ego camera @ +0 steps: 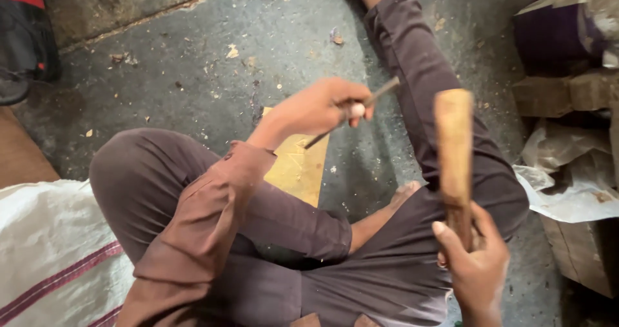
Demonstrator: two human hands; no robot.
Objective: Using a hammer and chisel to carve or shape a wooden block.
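Observation:
I sit on a concrete floor with my legs in dark brown trousers. My left hand (322, 108) is shut on a thin dark metal chisel (380, 93) that slants down toward a yellowish wooden piece (300, 169) lying on the floor between my legs. My right hand (476, 262) grips the handle of a wooden mallet (454, 146), held upright with its head raised above my right thigh. The mallet and the chisel are apart.
Wood chips litter the grey floor (213, 75). A white woven sack (51, 249) lies at the left. Wooden blocks (567, 91), crumpled plastic sheet (567, 172) and a dark purple object (554, 33) crowd the right side. A dark bag (22, 37) sits top left.

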